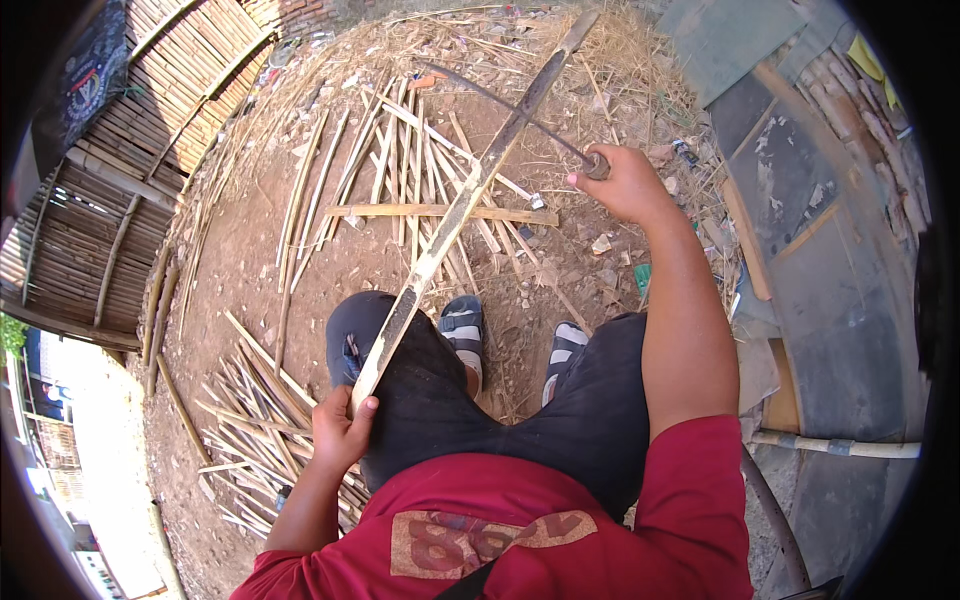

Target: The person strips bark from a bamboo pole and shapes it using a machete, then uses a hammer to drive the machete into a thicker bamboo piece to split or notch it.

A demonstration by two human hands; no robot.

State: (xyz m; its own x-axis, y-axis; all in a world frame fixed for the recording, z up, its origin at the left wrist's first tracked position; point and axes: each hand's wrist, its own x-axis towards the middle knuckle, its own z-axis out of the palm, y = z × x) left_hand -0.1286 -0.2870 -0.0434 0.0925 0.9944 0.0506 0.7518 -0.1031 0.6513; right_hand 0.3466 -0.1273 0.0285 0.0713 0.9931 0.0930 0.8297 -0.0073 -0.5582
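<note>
Head view, left hand: the left hand (340,425) is closed around the near end of a long bamboo strip (455,210), which is held beside the left knee and slants up and away toward the top of the picture.
Head view, right hand: the right hand (625,182) is clamped on the handle of a curved blade (520,115); the dark, thin blade is stretched out to the left and is laid across the strip in its far half.
Head view, strip: a pale, freshly cut face is shown along its near half, while the far half is seen as darker; whether the blade is biting into it or only resting on it cannot be told.
Head view, posture: the person is seated, with dark shorts and sandalled feet (462,330) planted on the bare earth.
Head view, finished pieces: a heap of thin slats (250,430) is stacked on the ground just beside the left hand; this is judged to be work already done.
Head view, stock ahead: more split lengths (400,170) are scattered beyond the feet, with one flat slat laid crosswise over them; much is judged to be left.
Head view, surroundings: a bamboo fence panel (120,170) is seen at the left, a straw pile (620,50) at the top.
</note>
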